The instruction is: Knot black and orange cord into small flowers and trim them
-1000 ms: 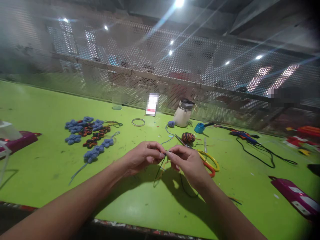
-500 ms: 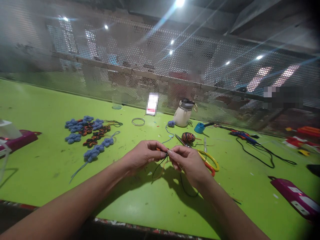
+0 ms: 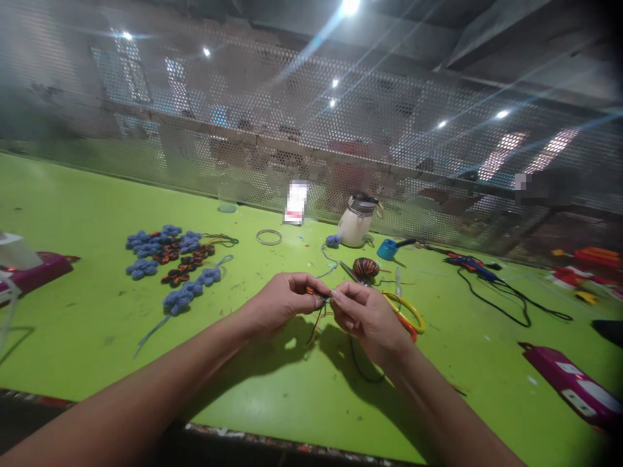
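While fenced along the back by one perforated screen (image 3: 292,123), perhaps to stop things from rolling off, see one green table (image 3: 272,389). Next in size, take the left hand (image 3: 282,299) and the right hand (image 3: 367,318), two in all, brought nearly together above the table, likely to steady something tiny from both sides. Count two purple power strips (image 3: 577,388), set one toward each side, presumably out of the forearms' way. Just beyond the right hand, find one pair of scissors (image 3: 411,305), probably laid there for easy reach. Farther back, note one upright pale bottle (image 3: 354,227) and one bright, phone-like rectangle (image 3: 296,202), maybe propped for viewing. At left, spot blue yarn flowers (image 3: 179,299), about eight, and dark orange flowers (image 3: 175,278), roughly four, too overlapped for exact counting, apparently grouped aside for safekeeping. Near the scissors, add one multicoloured yarn ball (image 3: 366,267). Between the hands, find one orange-and-black yarn piece (image 3: 311,291), clamped in left thumb and forefinger. Finest of all, trace one dark strand (image 3: 318,318), apparently pinched between right thumb and forefinger, likely for control. Cannot tell the number of loose ends below.
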Tool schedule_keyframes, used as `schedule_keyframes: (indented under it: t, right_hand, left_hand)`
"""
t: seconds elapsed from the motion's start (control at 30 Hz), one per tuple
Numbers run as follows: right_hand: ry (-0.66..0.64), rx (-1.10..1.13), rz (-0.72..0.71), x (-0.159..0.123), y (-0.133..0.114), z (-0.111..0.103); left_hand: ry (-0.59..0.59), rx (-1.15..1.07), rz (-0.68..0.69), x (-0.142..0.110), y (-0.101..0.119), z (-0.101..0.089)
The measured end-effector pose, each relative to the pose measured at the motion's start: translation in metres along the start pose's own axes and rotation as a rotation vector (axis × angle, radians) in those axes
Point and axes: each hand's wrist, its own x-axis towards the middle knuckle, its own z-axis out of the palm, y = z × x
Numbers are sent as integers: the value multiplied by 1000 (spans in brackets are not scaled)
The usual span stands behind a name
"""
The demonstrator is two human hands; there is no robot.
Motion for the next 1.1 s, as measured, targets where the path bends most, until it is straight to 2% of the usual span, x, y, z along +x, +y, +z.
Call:
schedule_keyframes:
  t: [0.23, 0.4, 0.57, 0.7, 0.9, 1.1]
  right_hand:
    - [-63, 84, 102, 1, -3, -5]
    - [-31, 73, 78, 3, -2, -4]
    - [97, -6, 6, 3, -1, -3]
    - [193, -51, 19, 2, 5, 2]
    - [8, -106, 80, -4, 13, 15]
    - [4, -209, 6, -6, 8, 18]
  left_hand:
    - [-26, 20, 3, -1, 0, -1]
    - [-23, 36, 11, 0, -1, -4]
    - [-11, -8, 30, 3, -4, -7]
    - [19, -16, 60, 4, -6, -9]
    - [26, -37, 84, 4, -5, -11]
    - [77, 28, 130, 5, -4, -10]
